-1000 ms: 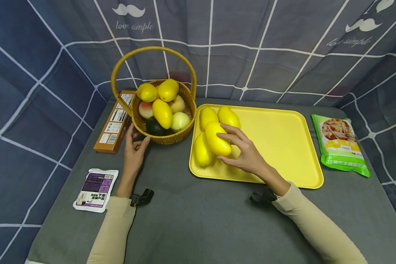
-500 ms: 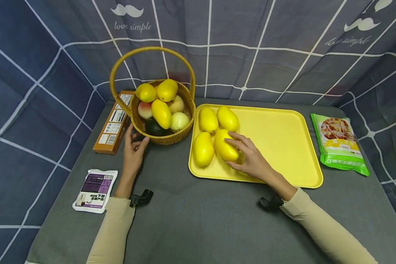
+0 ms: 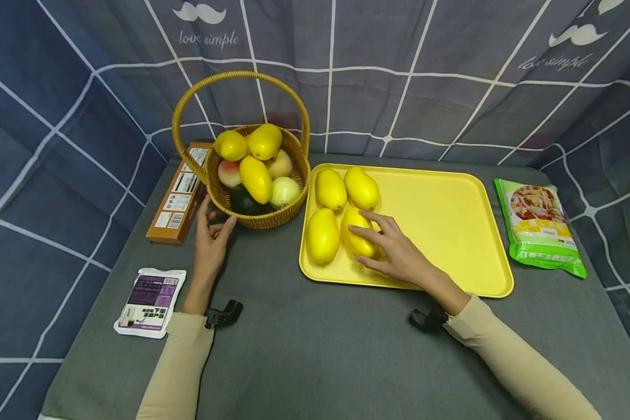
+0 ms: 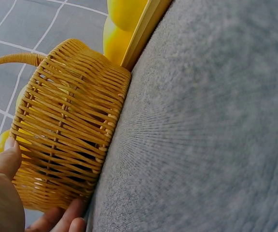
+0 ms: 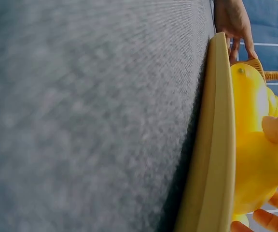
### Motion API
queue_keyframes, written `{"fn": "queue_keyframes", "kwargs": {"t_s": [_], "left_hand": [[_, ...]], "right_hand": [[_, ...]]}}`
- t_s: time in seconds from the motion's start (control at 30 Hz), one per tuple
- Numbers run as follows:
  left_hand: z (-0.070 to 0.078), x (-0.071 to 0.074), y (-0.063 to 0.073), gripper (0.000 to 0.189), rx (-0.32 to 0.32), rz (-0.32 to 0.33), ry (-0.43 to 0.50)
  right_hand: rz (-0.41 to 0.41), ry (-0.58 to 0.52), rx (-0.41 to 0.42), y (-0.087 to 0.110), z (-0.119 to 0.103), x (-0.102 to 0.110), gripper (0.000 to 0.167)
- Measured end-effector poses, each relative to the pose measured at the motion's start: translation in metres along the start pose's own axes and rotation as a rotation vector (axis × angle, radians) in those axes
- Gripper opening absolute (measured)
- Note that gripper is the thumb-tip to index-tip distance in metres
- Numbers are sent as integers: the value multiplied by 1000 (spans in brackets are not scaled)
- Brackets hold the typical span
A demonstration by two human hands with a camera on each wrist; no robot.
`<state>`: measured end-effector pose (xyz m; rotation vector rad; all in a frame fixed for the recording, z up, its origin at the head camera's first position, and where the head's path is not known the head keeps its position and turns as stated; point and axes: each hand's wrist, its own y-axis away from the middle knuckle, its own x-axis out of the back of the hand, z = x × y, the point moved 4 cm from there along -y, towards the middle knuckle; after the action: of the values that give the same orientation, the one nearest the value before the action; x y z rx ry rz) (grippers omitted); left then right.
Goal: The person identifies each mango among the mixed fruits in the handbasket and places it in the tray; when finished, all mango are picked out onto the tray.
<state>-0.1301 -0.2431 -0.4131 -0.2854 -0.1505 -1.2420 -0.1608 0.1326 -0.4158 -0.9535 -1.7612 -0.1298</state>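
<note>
My right hand (image 3: 394, 251) holds a yellow mango (image 3: 356, 234) on the yellow tray (image 3: 436, 221), thumb on its near side and fingers curled over the other. In the right wrist view the thumb touches the mango (image 5: 257, 169). Three more mangoes lie beside it in the tray's left part. My left hand (image 3: 212, 242) grips the wicker basket (image 3: 273, 220) at its near left side; in the left wrist view the thumb lies at the rim and the fingers sit low near the base. Inside the basket are yellow mangoes (image 3: 256, 178), peaches (image 3: 228, 173), a pale green round fruit (image 3: 285, 192) and a dark green one (image 3: 243, 201).
An orange-brown box (image 3: 175, 204) with white labels lies left of the basket. A white and purple packet (image 3: 151, 303) is at the front left. Right of the tray lies a green food packet (image 3: 541, 227). Grid-patterned curtains (image 3: 367, 76) stand behind; the basket's tall handle (image 3: 241, 74) arches up.
My right hand has carried the mango down and slightly right, off the other mangoes and onto the tray, then nudged it a little left. My left hand has stayed at the basket.
</note>
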Motion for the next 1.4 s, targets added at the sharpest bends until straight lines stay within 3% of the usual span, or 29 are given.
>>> {"fn": "queue_keyframes", "kwargs": {"t_s": [0.17,0.33,0.57,0.83,1.03,1.4], "left_hand": [[-1,0,0,71,7,-5,-3],[-7,0,-1,71,8,-1,-2],[-1,0,1,71,22,-3,-12],[1,0,2,71,16,0,-26],[-1,0,1,70,20,1,-27],[-34,0,-10,71,-4,24,-18]], "right_hand": [[26,3,17,-4,-1,2,80],[16,7,51,-6,-4,2,75],[-20,-69,12,-5,-3,-2,84],[-1,-68,-6,-4,-3,-3,86],[13,-83,3,-5,-4,-3,76],[57,-97,31,-11,-9,-2,58]]}}
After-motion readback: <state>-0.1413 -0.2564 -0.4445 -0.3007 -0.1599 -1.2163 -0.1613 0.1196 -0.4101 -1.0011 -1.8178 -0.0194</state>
